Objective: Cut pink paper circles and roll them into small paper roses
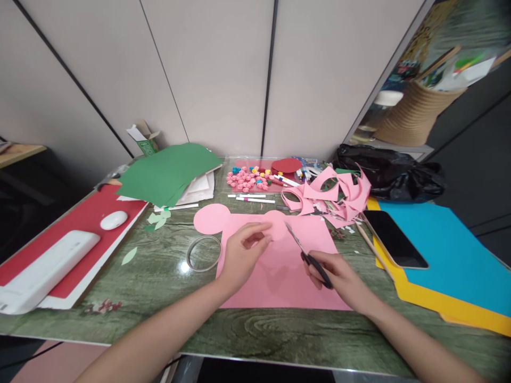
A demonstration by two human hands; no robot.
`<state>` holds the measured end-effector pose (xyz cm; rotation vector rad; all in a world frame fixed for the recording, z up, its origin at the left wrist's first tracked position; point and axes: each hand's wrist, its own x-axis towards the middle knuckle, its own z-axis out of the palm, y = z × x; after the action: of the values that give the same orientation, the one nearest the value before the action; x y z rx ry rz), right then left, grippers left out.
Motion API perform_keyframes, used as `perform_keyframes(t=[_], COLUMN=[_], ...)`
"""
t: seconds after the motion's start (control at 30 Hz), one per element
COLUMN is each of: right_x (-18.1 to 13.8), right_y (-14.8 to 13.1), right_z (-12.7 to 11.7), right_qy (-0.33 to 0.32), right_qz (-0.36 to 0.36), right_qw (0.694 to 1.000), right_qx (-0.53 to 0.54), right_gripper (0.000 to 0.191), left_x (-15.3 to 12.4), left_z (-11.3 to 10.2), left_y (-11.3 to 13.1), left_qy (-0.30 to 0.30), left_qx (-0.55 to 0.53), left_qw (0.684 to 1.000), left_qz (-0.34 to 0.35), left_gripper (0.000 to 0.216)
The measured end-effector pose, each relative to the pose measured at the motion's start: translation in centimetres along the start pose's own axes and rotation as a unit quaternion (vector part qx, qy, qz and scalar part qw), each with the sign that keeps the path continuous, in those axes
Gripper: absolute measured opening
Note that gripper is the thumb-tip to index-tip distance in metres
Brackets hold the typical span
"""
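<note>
In the head view, my left hand point(243, 254) pinches a pink paper circle point(278, 226) by its left edge, thumb and forefinger together. The circle is over a pink paper sheet point(275, 290) and nearly blends into it. My right hand point(339, 276) grips black-handled scissors point(319, 270), their blades nearly together and pointing up and left beside the circle's right edge. Another pink paper circle point(212, 218) lies at the sheet's upper left corner. Below that circle, a roll of tape point(204, 254) rests flat to the left of the sheet.
Pink paper offcuts point(347, 194) heap at the back right, by a tray of small pink pieces point(245, 181). Green sheets point(167, 170) lie back left, near red board point(83, 234) with a white device point(51, 271). A phone point(395, 238) rests on blue paper point(459, 255).
</note>
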<state>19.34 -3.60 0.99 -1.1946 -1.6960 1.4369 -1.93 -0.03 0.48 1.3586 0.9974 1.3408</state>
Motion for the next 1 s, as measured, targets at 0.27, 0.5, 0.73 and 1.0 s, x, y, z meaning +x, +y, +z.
perform_keyframes(t=[0.27, 0.5, 0.73, 1.0], right_x=[-0.08, -0.16, -0.12, -0.01], right_y=[0.03, 0.34, 0.06, 0.07], right_z=[0.19, 0.03, 0.06, 0.09], right_qy=[0.001, 0.0, 0.001, 0.002], right_qz=[0.003, -0.007, -0.005, -0.001], right_qw=[1.0, 1.0, 1.0, 1.0], right_qx=[-0.006, -0.018, -0.017, -0.006], right_gripper=[0.022, 0.025, 0.024, 0.025], left_x=[-0.15, -0.15, -0.13, -0.09], left_z=[0.05, -0.06, 0.0, -0.14], left_y=[-0.24, -0.32, 0.28, 0.45], left_qy=[-0.027, -0.029, -0.013, 0.0], left_qx=[0.011, 0.021, 0.03, 0.026], left_qw=[0.999, 0.999, 0.999, 1.0], left_qz=[0.018, 0.022, 0.022, 0.008], left_gripper=[0.021, 0.023, 0.016, 0.018])
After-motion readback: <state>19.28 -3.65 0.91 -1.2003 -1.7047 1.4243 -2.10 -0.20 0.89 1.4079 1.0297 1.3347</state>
